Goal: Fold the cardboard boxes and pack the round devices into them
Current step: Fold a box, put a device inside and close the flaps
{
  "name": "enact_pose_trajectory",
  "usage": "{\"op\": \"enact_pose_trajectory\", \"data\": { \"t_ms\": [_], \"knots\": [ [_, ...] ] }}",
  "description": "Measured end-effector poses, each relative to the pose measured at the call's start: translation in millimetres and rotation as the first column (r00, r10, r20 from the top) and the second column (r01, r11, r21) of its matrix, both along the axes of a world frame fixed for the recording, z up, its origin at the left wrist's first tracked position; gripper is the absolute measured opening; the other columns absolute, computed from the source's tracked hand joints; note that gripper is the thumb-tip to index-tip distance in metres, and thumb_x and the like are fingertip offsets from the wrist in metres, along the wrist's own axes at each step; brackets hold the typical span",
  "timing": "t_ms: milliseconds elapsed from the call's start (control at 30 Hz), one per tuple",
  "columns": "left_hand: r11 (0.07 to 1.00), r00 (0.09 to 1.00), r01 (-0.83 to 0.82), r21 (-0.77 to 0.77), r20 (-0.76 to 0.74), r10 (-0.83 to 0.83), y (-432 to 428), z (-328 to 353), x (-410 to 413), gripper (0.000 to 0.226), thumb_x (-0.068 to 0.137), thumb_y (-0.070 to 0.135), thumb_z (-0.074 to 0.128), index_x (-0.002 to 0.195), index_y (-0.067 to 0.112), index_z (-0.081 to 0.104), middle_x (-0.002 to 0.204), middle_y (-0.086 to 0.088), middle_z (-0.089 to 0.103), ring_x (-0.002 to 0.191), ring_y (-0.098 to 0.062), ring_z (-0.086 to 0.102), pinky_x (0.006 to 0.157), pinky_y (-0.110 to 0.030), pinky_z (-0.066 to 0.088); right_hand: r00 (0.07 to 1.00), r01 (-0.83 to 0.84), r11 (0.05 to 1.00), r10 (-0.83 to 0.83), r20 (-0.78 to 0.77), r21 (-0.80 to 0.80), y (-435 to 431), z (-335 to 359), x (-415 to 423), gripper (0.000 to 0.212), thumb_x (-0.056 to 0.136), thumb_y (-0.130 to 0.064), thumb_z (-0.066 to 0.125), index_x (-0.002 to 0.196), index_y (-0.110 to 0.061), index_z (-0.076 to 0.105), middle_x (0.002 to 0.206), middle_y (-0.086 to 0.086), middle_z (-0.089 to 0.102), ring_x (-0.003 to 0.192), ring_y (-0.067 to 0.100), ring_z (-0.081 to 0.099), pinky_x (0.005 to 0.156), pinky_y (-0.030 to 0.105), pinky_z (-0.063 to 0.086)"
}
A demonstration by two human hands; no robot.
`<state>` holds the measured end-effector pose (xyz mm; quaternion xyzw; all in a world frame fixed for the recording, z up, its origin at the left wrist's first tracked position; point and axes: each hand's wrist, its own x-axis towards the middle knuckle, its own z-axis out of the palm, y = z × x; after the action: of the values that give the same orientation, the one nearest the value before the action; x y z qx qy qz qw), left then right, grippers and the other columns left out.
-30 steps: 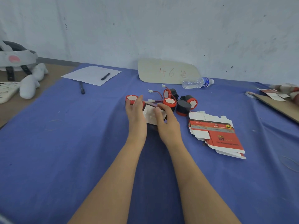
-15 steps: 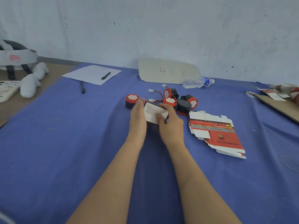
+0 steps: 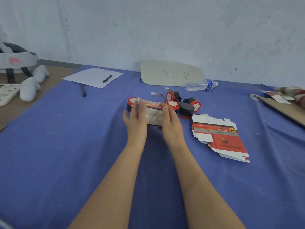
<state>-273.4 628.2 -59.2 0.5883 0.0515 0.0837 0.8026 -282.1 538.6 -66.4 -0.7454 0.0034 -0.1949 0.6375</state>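
Over the blue-covered bench [image 3: 82,154], the half-folded cardboard box [image 3: 154,115] sits between the hands: left hand [image 3: 136,120] flat against one end, right hand [image 3: 170,125] gripping the other. Square the walls first, I'd say, then tuck flaps.

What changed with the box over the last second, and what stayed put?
The box was turned: its open white inside faced the camera before, now a white side with a red top edge shows. The left hand now presses flat on its left end; the right hand grips the right end. The round devices and the flat box stack stayed put.
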Motion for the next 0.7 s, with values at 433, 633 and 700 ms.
{"op": "enact_pose_trajectory", "data": {
  "t_ms": [433, 633, 700],
  "knots": [
    [0.992, 0.992, 0.125, -0.019, 0.032, -0.124, 2.7, -3.5, -0.2, 0.029, 0.1, 0.039, 0.044, 0.126, 0.028, 0.051, 0.108, 0.007, 0.067, 0.095, -0.007, 0.066, 0.069, -0.021, 0.055, 0.998, -0.048, 0.987, 0.053, -0.03, 0.155, -5.2, 4.4, 1.0, 0.016, 0.097, -0.028, 0.049, 0.104, -0.029, 0.064, 0.11, -0.003, 0.068, 0.102, 0.011, 0.064, 0.081, 0.023, 0.052],
    [0.97, 0.987, 0.159, -0.182, 0.0, -0.162, 7.1, -1.6, 0.8, 0.034, 0.095, 0.036, 0.053, 0.124, 0.019, 0.057, 0.112, -0.008, 0.069, 0.102, -0.024, 0.068, 0.074, -0.035, 0.058, 1.0, 0.013, 0.988, -0.012, -0.003, 0.156, 5.7, 2.8, 0.2, 0.033, 0.098, -0.04, 0.046, 0.079, -0.023, 0.067, 0.085, -0.004, 0.073, 0.086, 0.011, 0.069, 0.071, 0.024, 0.054],
    [0.964, 0.989, 0.141, -0.225, -0.004, -0.146, 10.0, -1.9, 2.2, 0.034, 0.093, 0.035, 0.057, 0.122, 0.018, 0.058, 0.112, -0.009, 0.069, 0.101, -0.025, 0.068, 0.072, -0.035, 0.058, 1.0, -0.008, 0.987, 0.011, -0.015, 0.162, 7.6, 3.2, -0.6, 0.034, 0.098, -0.037, 0.047, 0.074, -0.024, 0.068, 0.079, -0.006, 0.073, 0.083, 0.012, 0.069, 0.071, 0.027, 0.055]
  ]
}}
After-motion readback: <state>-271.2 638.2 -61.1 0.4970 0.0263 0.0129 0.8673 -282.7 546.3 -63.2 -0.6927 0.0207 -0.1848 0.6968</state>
